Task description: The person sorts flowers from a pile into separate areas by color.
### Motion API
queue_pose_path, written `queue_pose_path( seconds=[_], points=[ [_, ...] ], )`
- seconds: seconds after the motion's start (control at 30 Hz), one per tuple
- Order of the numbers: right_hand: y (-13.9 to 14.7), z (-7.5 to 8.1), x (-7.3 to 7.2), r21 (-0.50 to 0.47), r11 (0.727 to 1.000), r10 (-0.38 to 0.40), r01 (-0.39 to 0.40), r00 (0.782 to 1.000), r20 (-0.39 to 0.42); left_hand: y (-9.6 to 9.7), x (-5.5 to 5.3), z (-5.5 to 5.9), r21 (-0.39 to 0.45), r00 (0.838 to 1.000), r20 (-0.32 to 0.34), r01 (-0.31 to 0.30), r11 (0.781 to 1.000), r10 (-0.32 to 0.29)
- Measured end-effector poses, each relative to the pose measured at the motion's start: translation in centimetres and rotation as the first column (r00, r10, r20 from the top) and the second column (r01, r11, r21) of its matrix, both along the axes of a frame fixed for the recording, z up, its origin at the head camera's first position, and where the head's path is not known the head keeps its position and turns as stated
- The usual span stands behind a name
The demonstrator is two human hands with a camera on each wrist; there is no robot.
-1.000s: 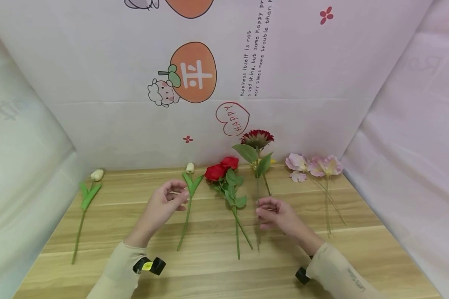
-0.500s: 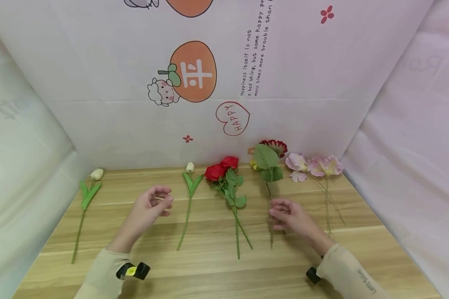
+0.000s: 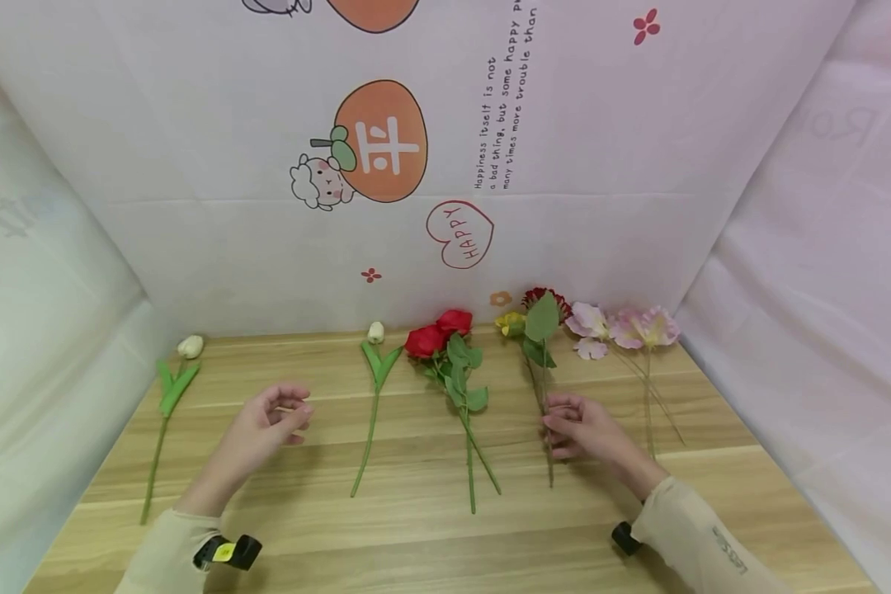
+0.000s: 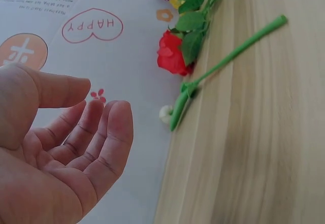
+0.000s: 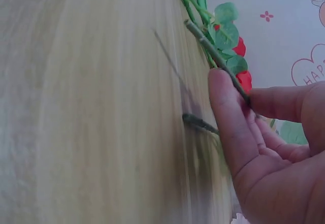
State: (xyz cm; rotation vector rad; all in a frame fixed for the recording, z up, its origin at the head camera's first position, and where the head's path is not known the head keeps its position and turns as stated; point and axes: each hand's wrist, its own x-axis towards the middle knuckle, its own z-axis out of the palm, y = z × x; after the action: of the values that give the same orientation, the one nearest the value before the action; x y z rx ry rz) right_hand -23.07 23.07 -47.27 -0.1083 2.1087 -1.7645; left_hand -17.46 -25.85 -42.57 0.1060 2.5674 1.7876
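Note:
My right hand [image 3: 590,433] pinches the thin stem [image 5: 218,59] of a dark red flower [image 3: 562,307] between thumb and fingers. Its bloom lies at the back of the table, partly hidden by its own green leaf [image 3: 543,317]. Just left of that bloom is a yellow flower [image 3: 511,323], and a second stem [image 5: 199,122] rests on the wood beneath my hand. My left hand [image 3: 263,422] hovers over the table with loosely bent fingers and holds nothing. Nearest to it is a white tulip [image 3: 375,333] lying on its right.
Red roses [image 3: 436,334] with crossed stems lie mid-table [image 3: 416,544]. Pale pink flowers [image 3: 649,327] lie at the right. Another white tulip [image 3: 190,346] is at the far left. White printed cloth [image 3: 601,165] walls the back and sides.
My right hand has moved right and lowered the dark red flower beside the yellow one, whose bloom shows more now. My left hand has drawn away leftward from the middle white tulip.

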Motion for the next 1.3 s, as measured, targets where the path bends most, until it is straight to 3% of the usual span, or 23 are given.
queue_pose_path(
  seconds=[0.23, 0.43, 0.8, 1.03, 1.3],
  points=[
    [-0.1, 0.0, 0.0, 0.096, 0.995, -0.003, 0.008, 0.999, -0.052, -1.9, 0.4, -0.9, -0.096, 1.000, 0.010, -0.012, 0.995, 0.013],
    [-0.2, 0.1, -0.2, 0.199, 0.980, -0.003, 0.015, 0.998, -0.058, -3.4, 0.9, -1.5, -0.104, 0.999, 0.037, -0.001, 0.995, 0.005],
    [-0.5, 0.1, -0.9, 0.436, 0.898, 0.116, -0.062, 0.988, -0.099, -4.7, 1.5, -1.8, -0.131, 0.996, 0.080, -0.020, 0.991, 0.031],
    [-0.7, 0.0, -1.2, 0.472, 0.881, 0.111, -0.040, 0.986, -0.125, -5.2, 1.8, -1.9, -0.140, 0.996, 0.084, -0.032, 0.990, 0.044],
    [-0.5, -0.1, -1.2, 0.433, 0.901, 0.076, -0.014, 0.989, -0.127, -5.7, 2.0, -1.9, -0.157, 0.995, 0.088, -0.042, 0.987, 0.056]
  ],
)
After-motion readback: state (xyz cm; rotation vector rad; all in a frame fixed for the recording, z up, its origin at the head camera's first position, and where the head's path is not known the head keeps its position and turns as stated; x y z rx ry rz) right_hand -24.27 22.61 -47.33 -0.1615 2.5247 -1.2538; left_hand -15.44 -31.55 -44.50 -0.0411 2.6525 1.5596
